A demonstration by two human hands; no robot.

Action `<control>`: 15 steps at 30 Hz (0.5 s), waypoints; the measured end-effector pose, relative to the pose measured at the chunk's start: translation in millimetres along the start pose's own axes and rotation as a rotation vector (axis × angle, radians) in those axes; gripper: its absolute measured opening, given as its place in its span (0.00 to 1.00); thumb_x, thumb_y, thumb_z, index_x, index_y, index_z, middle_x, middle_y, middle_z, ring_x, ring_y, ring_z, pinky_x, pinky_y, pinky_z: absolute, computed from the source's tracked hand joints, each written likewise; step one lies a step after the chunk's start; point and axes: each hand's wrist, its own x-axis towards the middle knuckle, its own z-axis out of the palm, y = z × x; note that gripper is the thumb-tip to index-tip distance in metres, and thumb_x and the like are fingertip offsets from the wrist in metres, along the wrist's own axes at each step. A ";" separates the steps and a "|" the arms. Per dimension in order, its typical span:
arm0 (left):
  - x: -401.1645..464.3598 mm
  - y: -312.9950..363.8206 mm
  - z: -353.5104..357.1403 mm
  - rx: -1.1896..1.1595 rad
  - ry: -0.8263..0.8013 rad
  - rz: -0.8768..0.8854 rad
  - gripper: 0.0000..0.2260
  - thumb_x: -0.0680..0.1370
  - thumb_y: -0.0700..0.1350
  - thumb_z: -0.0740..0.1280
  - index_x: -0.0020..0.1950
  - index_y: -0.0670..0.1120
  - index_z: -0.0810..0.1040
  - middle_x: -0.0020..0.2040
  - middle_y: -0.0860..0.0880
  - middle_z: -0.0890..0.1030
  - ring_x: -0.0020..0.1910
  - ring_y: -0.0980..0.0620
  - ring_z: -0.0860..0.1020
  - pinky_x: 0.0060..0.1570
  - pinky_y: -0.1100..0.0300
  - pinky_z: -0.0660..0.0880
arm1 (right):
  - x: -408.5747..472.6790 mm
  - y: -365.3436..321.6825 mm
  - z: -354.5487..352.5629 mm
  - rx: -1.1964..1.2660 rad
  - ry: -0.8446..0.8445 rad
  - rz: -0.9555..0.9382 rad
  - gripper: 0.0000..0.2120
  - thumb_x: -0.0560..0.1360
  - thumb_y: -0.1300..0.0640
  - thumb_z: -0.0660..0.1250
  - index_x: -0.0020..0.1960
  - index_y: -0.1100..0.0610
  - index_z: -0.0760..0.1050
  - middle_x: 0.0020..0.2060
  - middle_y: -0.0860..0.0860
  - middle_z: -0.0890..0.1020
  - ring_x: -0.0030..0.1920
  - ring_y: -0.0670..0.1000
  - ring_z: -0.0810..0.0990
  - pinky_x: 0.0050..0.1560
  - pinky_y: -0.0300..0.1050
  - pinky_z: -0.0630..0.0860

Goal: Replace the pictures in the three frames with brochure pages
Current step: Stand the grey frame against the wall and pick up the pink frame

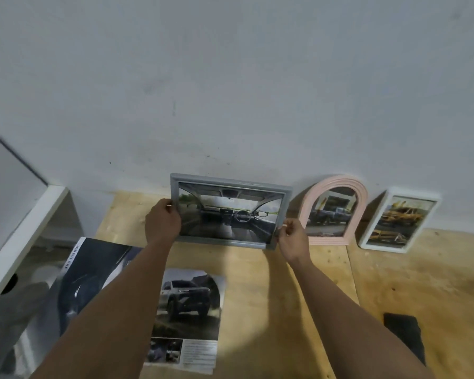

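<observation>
Looks like all 3 have car pages in now. Left hand and right hand grip the grey frame, standing it by the wall

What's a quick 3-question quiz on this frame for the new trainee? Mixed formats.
1. True or false: both hands hold the grey frame.
2. Multiple choice: what shape is the pink frame? A) round B) arched C) square
3. Fill in: the white frame leans against the ____.

Key
1. True: the left hand grips its left edge, the right hand pinches its lower right corner.
2. B: arched top, flat base, standing between the grey and white frames.
3. Wall: it stands tilted on the plywood, rightmost of the three.
</observation>
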 end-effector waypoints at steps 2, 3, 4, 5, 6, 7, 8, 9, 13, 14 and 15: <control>11.2 0.1 8.2 -0.028 -0.002 -0.031 0.13 0.84 0.42 0.60 0.64 0.41 0.80 0.59 0.39 0.83 0.58 0.36 0.79 0.54 0.49 0.73 | 13.1 -3.7 8.9 -0.009 0.019 -0.009 0.03 0.83 0.57 0.62 0.56 0.52 0.72 0.47 0.54 0.83 0.45 0.56 0.82 0.49 0.52 0.79; 14.9 1.9 10.6 -0.048 -0.001 -0.044 0.13 0.84 0.41 0.60 0.65 0.41 0.80 0.60 0.39 0.83 0.59 0.36 0.79 0.54 0.49 0.73 | 18.2 -5.6 12.3 -0.013 0.028 -0.009 0.03 0.83 0.58 0.63 0.56 0.52 0.72 0.47 0.53 0.83 0.45 0.55 0.81 0.47 0.49 0.77; 18.5 4.0 12.9 -0.074 0.000 -0.056 0.13 0.83 0.40 0.60 0.65 0.42 0.80 0.61 0.39 0.83 0.60 0.36 0.79 0.56 0.49 0.73 | 22.9 -7.1 15.2 -0.015 0.033 -0.005 0.03 0.83 0.58 0.63 0.57 0.53 0.71 0.47 0.52 0.82 0.44 0.54 0.80 0.46 0.46 0.75; 22.4 5.3 15.6 -0.103 0.002 -0.064 0.14 0.83 0.40 0.60 0.66 0.42 0.80 0.61 0.40 0.83 0.61 0.36 0.79 0.58 0.48 0.74 | 26.1 -10.3 16.7 -0.019 0.038 0.008 0.04 0.83 0.58 0.62 0.57 0.53 0.71 0.47 0.52 0.81 0.44 0.54 0.79 0.46 0.45 0.73; 26.1 6.0 18.3 -0.134 0.001 -0.067 0.14 0.83 0.40 0.60 0.66 0.42 0.80 0.62 0.40 0.82 0.62 0.37 0.78 0.60 0.47 0.74 | 30.1 -11.1 18.8 -0.019 0.043 0.019 0.05 0.83 0.58 0.62 0.59 0.54 0.71 0.48 0.52 0.81 0.45 0.54 0.79 0.47 0.45 0.73; 29.2 6.7 20.6 -0.162 -0.003 -0.066 0.15 0.83 0.41 0.60 0.67 0.43 0.79 0.62 0.40 0.82 0.62 0.37 0.78 0.61 0.46 0.74 | 33.5 -11.8 20.8 -0.022 0.045 0.032 0.07 0.83 0.58 0.62 0.60 0.56 0.72 0.49 0.53 0.81 0.46 0.54 0.79 0.48 0.45 0.74; 32.0 7.1 23.1 -0.186 -0.011 -0.067 0.15 0.84 0.41 0.60 0.68 0.43 0.79 0.63 0.41 0.82 0.63 0.38 0.78 0.62 0.47 0.74 | 36.4 -12.2 22.6 -0.024 0.043 0.041 0.09 0.83 0.57 0.62 0.62 0.57 0.73 0.50 0.54 0.81 0.47 0.55 0.79 0.49 0.46 0.75; 33.8 7.3 25.5 -0.211 -0.022 -0.067 0.15 0.84 0.42 0.61 0.69 0.44 0.79 0.64 0.42 0.82 0.63 0.39 0.78 0.63 0.48 0.74 | 38.9 -12.9 24.2 -0.023 0.039 0.049 0.11 0.83 0.57 0.62 0.64 0.58 0.73 0.51 0.54 0.81 0.49 0.56 0.80 0.52 0.48 0.76; 32.7 5.6 28.1 -0.286 -0.070 -0.055 0.16 0.84 0.42 0.62 0.71 0.46 0.78 0.64 0.45 0.82 0.60 0.46 0.79 0.56 0.54 0.74 | 39.1 -14.8 24.1 -0.014 -0.006 0.061 0.16 0.83 0.60 0.62 0.70 0.59 0.72 0.60 0.56 0.82 0.55 0.56 0.80 0.59 0.49 0.76; 30.9 3.9 27.8 -0.286 -0.079 -0.058 0.17 0.83 0.43 0.63 0.73 0.46 0.76 0.66 0.45 0.81 0.61 0.46 0.78 0.56 0.54 0.74 | 35.6 -15.9 22.6 -0.013 -0.025 0.063 0.18 0.83 0.61 0.62 0.72 0.59 0.71 0.61 0.56 0.81 0.55 0.55 0.80 0.60 0.47 0.76; 28.5 1.7 27.6 -0.278 -0.080 -0.068 0.19 0.83 0.44 0.63 0.75 0.47 0.74 0.69 0.45 0.79 0.65 0.44 0.77 0.60 0.52 0.74 | 30.8 -17.4 20.9 -0.005 -0.034 0.065 0.20 0.82 0.61 0.62 0.74 0.59 0.69 0.62 0.56 0.81 0.57 0.55 0.79 0.61 0.48 0.76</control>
